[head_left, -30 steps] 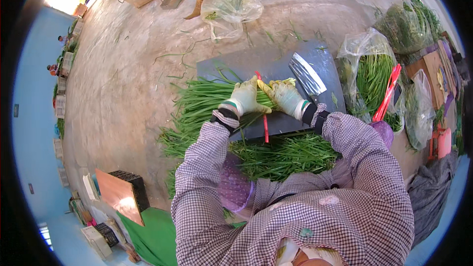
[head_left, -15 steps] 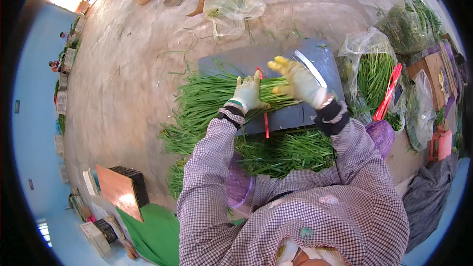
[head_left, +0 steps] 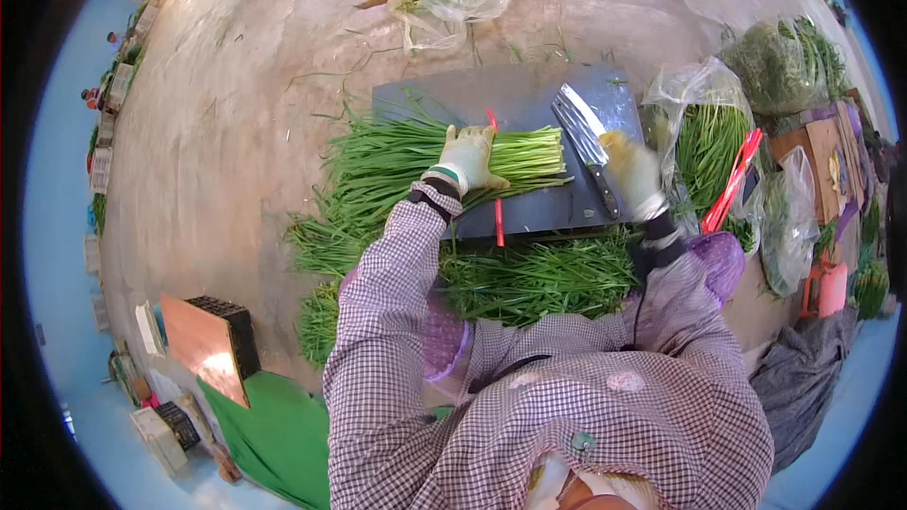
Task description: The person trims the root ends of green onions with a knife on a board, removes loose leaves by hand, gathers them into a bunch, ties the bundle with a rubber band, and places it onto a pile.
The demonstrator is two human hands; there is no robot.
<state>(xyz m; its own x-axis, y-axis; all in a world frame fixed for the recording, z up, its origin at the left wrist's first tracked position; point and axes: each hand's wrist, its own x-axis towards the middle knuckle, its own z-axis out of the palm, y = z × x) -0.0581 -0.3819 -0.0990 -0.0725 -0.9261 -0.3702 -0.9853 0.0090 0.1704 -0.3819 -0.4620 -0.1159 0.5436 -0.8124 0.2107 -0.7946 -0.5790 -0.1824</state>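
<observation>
A thick bunch of garlic chives (head_left: 387, 156) lies across a dark grey board (head_left: 529, 90), its pale cut ends toward the right. My gloved left hand (head_left: 463, 159) is wrapped over the bunch from above and grips it. A red tie strip (head_left: 499, 224) passes beneath the bunch, showing on the far and near sides. To the right of the stem ends lies a knife (head_left: 585, 123) with a broad blade and black handle. My gloved right hand (head_left: 633, 173), smeared by motion, is just right of the handle; its fingers cannot be made out.
More loose chives (head_left: 539, 288) lie between the board and my lap. Right of the board stands a clear bag of chives (head_left: 709, 137) with red strips (head_left: 732, 184) on it. Another clear bag (head_left: 444, 0) rests on the floor beyond the board. A green cloth (head_left: 269, 439) is at lower left.
My right hand has left the stem ends and moved right, beside the knife, which now shows fully. My left hand stays on the bunch. The whole view has shifted slightly.
</observation>
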